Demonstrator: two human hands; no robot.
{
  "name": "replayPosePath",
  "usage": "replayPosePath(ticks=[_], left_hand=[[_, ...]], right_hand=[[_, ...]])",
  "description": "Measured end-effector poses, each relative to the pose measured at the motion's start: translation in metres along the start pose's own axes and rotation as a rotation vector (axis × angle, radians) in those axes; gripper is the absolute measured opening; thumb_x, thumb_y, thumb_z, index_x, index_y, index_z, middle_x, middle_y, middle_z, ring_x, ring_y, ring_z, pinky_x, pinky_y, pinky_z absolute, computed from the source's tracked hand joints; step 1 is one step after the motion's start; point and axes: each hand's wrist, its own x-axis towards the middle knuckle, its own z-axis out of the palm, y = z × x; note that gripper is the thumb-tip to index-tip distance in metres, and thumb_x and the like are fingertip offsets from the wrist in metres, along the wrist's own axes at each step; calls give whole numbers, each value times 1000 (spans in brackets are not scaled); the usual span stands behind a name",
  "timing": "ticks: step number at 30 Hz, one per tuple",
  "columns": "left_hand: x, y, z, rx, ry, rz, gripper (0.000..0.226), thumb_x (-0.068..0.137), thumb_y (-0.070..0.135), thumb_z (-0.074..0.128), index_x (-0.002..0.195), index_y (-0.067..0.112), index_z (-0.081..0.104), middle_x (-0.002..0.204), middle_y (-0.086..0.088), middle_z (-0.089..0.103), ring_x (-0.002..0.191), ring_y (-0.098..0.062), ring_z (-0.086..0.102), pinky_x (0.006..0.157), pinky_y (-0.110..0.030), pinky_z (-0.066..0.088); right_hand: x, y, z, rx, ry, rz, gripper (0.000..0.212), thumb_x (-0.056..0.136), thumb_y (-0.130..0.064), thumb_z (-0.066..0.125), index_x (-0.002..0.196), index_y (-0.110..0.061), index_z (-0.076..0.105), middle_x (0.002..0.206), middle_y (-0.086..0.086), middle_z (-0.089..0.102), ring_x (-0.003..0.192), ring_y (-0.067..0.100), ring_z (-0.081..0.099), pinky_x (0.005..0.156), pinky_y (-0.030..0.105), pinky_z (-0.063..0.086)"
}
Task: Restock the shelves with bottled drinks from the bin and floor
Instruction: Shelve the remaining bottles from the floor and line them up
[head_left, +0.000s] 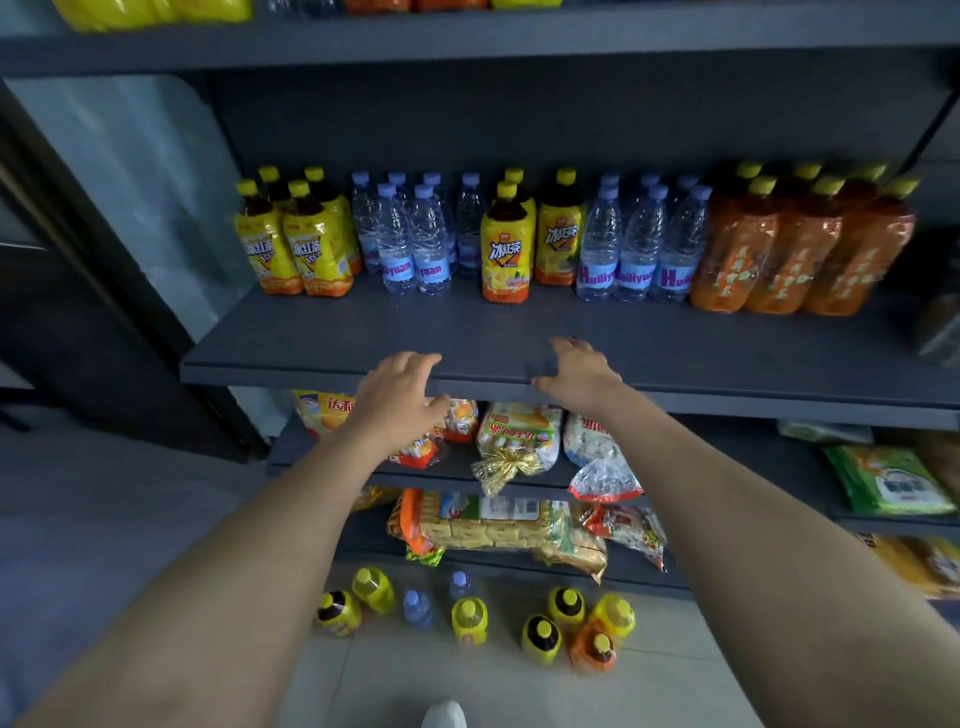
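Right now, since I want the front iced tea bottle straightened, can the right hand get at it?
Probably yes. The right hand is open at the front edge of the shelf. Only bare shelf lies between it and the front iced tea bottle, which stands forward of its row.

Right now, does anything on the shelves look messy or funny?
Yes. On the drink shelf, one yellow tea bottle stands forward of its row. Lower down, a cracker pack lies crooked, poking over its shelf edge. Loose bottles stand on the floor.
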Motion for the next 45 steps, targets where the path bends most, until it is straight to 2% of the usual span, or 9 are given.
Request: replayPosePath(ticks=[8, 18, 21, 25, 31, 34, 40, 43, 45], left_hand=[[-36, -12, 3, 9, -53, -39, 49, 93, 37, 49, 136, 15, 41, 141, -5, 39, 130, -23, 37, 104, -38, 35], [-46, -71, 47, -76, -132, -59, 44, 92, 31, 51, 133, 15, 46, 138, -4, 43, 130, -22, 37, 102, -39, 38], [-45, -94, 65, -112, -182, -76, 43, 92, 32, 50, 132, 18, 46, 139, -2, 41, 131, -20, 35, 103, -40, 37], [-43, -126, 98, -126, -223, -62, 43, 91, 31, 50, 130, 14, 48, 135, -4, 45, 126, -22, 41, 102, -38, 38], [-55, -154, 158, -165, -338, -85, 41, 89, 30, 54, 127, 13, 50, 134, -4, 45, 126, -23, 40, 99, -40, 39], [-64, -164, 191, -188, -369, -99, 41, 89, 28, 54, 128, 14, 51, 134, -4, 45, 125, -25, 40, 100, -40, 39], [-72, -180, 261, -221, -410, -142, 42, 85, 24, 57, 125, 10, 55, 130, -10, 50, 123, -27, 44, 100, -39, 40], [-75, -187, 299, -259, -440, -183, 40, 85, 22, 56, 122, 7, 56, 128, -12, 51, 123, -28, 44, 99, -40, 41], [-78, -193, 325, -277, -457, -211, 44, 82, 28, 52, 120, 7, 57, 125, -13, 54, 120, -30, 48, 97, -41, 43]], right_hand=[[-31, 4, 20, -72, -41, 2, 64, 91, -41, 53, 145, -17, 27, 146, 11, 30, 132, 35, 33, 105, 52, 35], [-22, -6, 93, -144, -161, 48, 68, 90, -38, 55, 147, -19, 23, 156, 14, 13, 139, 38, 23, 110, 55, 28], [-15, -8, 118, -165, -214, 87, 67, 90, -38, 54, 147, -20, 24, 155, 12, 16, 140, 37, 21, 109, 54, 29], [-4, -8, 162, -164, -264, 116, 62, 88, -38, 58, 142, -18, 34, 147, 12, 29, 134, 34, 31, 106, 50, 34], [2, -2, 233, -136, -374, 178, 67, 88, -32, 60, 145, -21, 27, 152, 10, 22, 137, 35, 28, 107, 48, 34], [4, 2, 268, -157, -407, 185, 67, 88, -33, 59, 145, -20, 27, 148, 10, 28, 133, 35, 32, 106, 49, 35], [18, 21, 340, -98, -459, 222, 66, 85, -30, 61, 143, -19, 32, 147, 10, 31, 134, 33, 31, 105, 49, 36], [25, 36, 379, -78, -464, 223, 61, 85, -31, 61, 140, -18, 37, 145, 12, 35, 131, 35, 37, 102, 46, 39], [29, 48, 408, -50, -463, 214, 58, 82, -31, 61, 136, -19, 43, 140, 13, 42, 127, 36, 42, 99, 46, 42]])
